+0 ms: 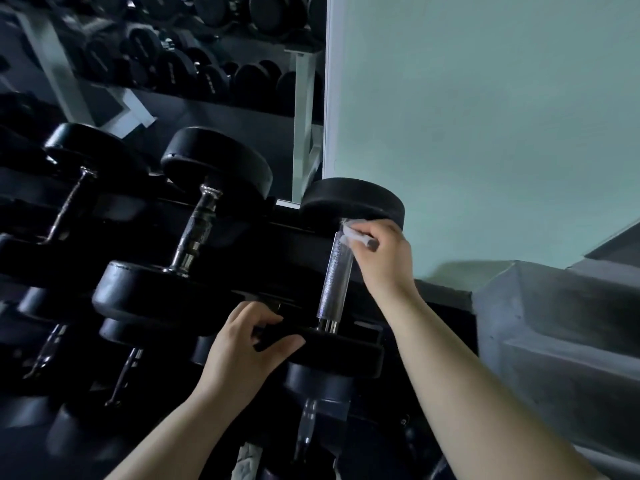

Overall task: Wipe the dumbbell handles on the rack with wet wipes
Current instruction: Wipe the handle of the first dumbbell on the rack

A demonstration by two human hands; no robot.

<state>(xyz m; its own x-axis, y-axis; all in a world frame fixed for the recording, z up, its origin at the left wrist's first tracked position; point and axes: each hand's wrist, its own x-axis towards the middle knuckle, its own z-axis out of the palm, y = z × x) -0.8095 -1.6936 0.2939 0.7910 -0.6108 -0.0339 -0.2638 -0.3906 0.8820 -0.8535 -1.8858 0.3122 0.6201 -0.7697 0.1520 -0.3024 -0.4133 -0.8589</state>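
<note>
A black dumbbell with a knurled silver handle (pixel 336 278) lies at the right end of the dark rack (pixel 242 233). My right hand (pixel 384 258) pinches a white wet wipe (pixel 349 233) against the handle's far end, just under the far weight head (pixel 351 202). My left hand (pixel 242 351) grips the near weight head (pixel 332 351) of the same dumbbell, fingers curled over its edge. Left of it rests a second dumbbell with a chrome handle (pixel 195 230), and a third (pixel 69 206) further left.
A mirror (pixel 173 64) behind the rack reflects more rows of dumbbells. A pale green wall (pixel 485 116) fills the right side. Grey concrete steps (pixel 554 323) rise at the right. Lower rack tiers hold more dumbbells (pixel 304 420).
</note>
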